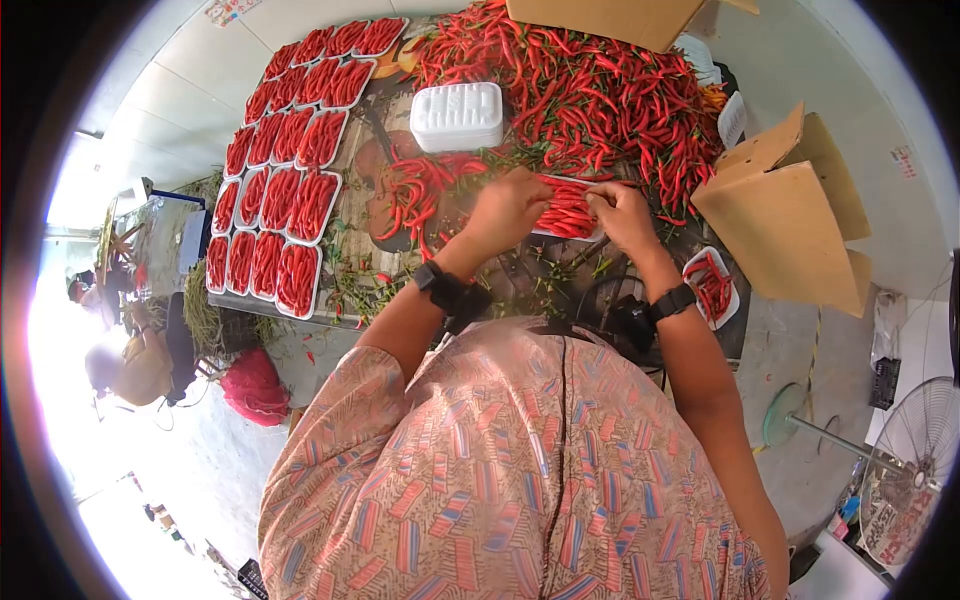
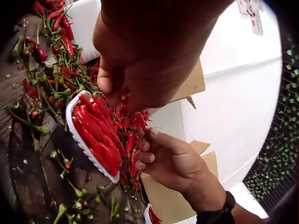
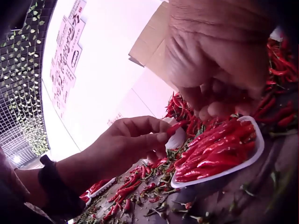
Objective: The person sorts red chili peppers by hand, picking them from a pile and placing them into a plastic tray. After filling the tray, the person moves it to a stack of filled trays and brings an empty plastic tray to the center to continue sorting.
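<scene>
A white tray [image 1: 598, 236] of red chilies [image 1: 568, 212] lies below both hands. In the right wrist view, my left hand [image 3: 126, 140] pinches one red chili [image 3: 177, 126] between thumb and index finger, left of the tray. Across the tray in the head view is my right hand [image 1: 627, 218], its fingers bent at the right end. The left wrist view has my right hand's [image 2: 175, 161] fingertips pinched at a small red chili [image 2: 140, 121]. My left hand [image 2: 140, 65] hangs over the filled tray there, its fingertips partly hidden.
Rows of filled trays [image 1: 281, 205] cover the table's left side. Stacked white trays [image 1: 457, 117] stand behind my left hand, near a big chili pile [image 1: 610, 110]. At the right are a cardboard box [image 1: 780, 220] and a partly filled tray [image 1: 711, 288]. Green stems [image 1: 360, 295] litter the front.
</scene>
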